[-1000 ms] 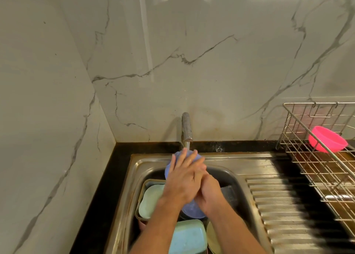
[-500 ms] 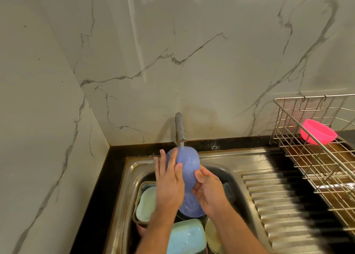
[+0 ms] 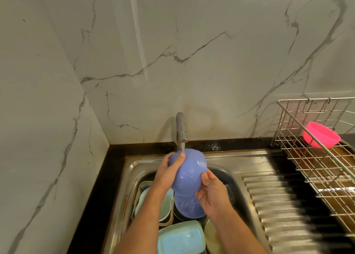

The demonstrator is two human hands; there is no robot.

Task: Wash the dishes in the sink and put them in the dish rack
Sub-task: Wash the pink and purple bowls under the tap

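Nearest the person, the sink (image 3: 134, 169) is crowded with unwashed dishes: a pale blue rectangular container (image 3: 179, 238) at the bottom edge, a pale green dish (image 3: 167, 201) on the left, a yellowish plate (image 3: 211, 236) on the right, and a purple plate (image 3: 187, 205) lying among them. Above these, both hands hold a purple bowl (image 3: 189, 171) tipped on its side under the tap. The left hand (image 3: 169, 172) wraps the bowl's left side, thumb pressed near the top where the water lands; its grip is closed on the bowl. The right hand (image 3: 212, 193) cups the lower right edge, fingers curled around the rim, so that grip holds the bowl too. Behind the bowl, the tap (image 3: 181, 126) sends a thin stream onto its upper surface. To the right, beyond the ribbed draining board (image 3: 278, 205), the wire dish rack (image 3: 317, 163) stands on the dark worktop (image 3: 230, 145), with a pink bowl (image 3: 319, 134) already in it, well apart from the hands.

The step appears to be rinsing. To do it well, the person should probably turn the bowl slowly so the stream reaches every side, inside and out, keep both hands firm since wet plastic is likely slippery, and let it drip over the sink before carrying it to the rack
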